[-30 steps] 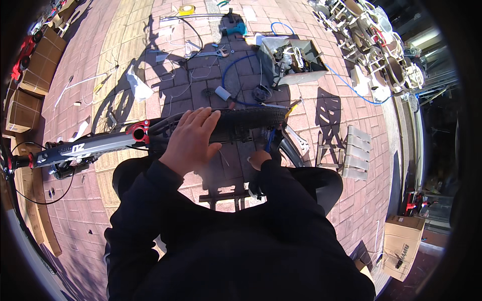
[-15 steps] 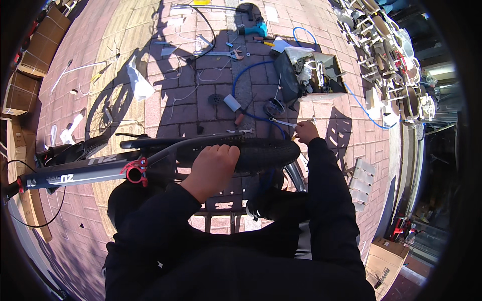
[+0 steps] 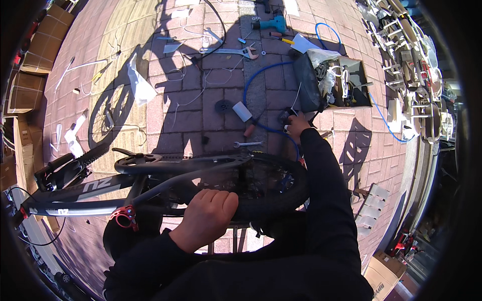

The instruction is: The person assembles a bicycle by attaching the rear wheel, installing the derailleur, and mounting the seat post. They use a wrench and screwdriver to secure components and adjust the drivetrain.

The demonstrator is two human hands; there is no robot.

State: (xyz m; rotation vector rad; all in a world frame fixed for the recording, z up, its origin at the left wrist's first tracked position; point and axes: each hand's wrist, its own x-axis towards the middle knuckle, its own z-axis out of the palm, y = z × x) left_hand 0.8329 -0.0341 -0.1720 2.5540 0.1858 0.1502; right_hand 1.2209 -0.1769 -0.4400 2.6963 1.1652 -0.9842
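Observation:
A bicycle frame (image 3: 80,204), dark with pale lettering, lies across in front of me, its rear wheel on the right. My left hand (image 3: 210,219) is closed over the near side of the black tire (image 3: 261,208). My right hand (image 3: 299,125) reaches past the wheel to a small dark round pot (image 3: 287,115) with a thin white stick in it. Its fingers are curled at the pot; what they hold is hidden. A silver wrench (image 3: 248,144) lies on the paving just beyond the wheel. The red seat clamp (image 3: 123,217) shows near my left sleeve.
An open toolbox (image 3: 354,83) of mixed parts stands beyond my right hand. A blue hose (image 3: 247,90), an adjustable wrench (image 3: 236,51), a teal power drill (image 3: 271,23) and a white roll (image 3: 242,112) lie ahead. Cartons (image 3: 47,42) line the left; pale parts (image 3: 422,85) are piled right.
My right hand has moved forward from beside the wheel to the pot; the silver tool it held no longer shows. The wheel has tipped so its spoked side shows, and my left hand is lower.

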